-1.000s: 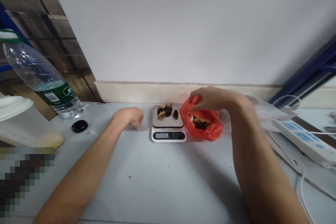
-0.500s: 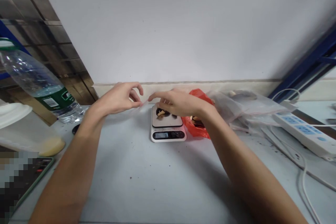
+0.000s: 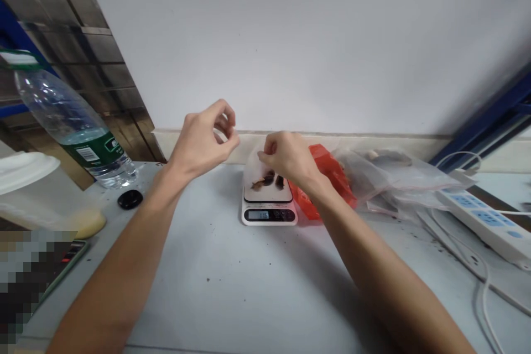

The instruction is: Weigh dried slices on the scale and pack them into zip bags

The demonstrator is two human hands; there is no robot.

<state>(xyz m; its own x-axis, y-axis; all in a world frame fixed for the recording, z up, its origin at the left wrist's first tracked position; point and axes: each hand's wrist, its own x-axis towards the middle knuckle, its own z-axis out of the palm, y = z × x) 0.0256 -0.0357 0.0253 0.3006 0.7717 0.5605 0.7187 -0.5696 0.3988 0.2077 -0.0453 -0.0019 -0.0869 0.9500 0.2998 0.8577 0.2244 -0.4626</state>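
Over the white kitchen scale [image 3: 269, 215], my right hand [image 3: 290, 160] pinches a thin translucent plastic bag [image 3: 251, 165]. Dark brown pieces that look like dried mushrooms [image 3: 269, 178] show at the scale's platform; whether they lie in the bag or behind it I cannot tell. The scale's small display is lit. Left of the bag, my left hand [image 3: 207, 138] is raised, its thumb and curled fingertips brought together in a pinch; anything between them is too small to make out. A red plastic bag [image 3: 332, 177] sits right behind my right wrist.
Clear zip bags [image 3: 385, 171] with contents lie at the right, beside a white power strip [image 3: 485, 221] and loose cables [image 3: 483, 287]. At the left stand a water bottle [image 3: 89, 138] and a lidded cup [image 3: 37, 193], near a black cap [image 3: 130, 199] and a phone [image 3: 68, 265].
My left hand has lifted up and away from the right hand. The right hand has curled into a pinch, and the translucent bag now hangs from it over the scale.
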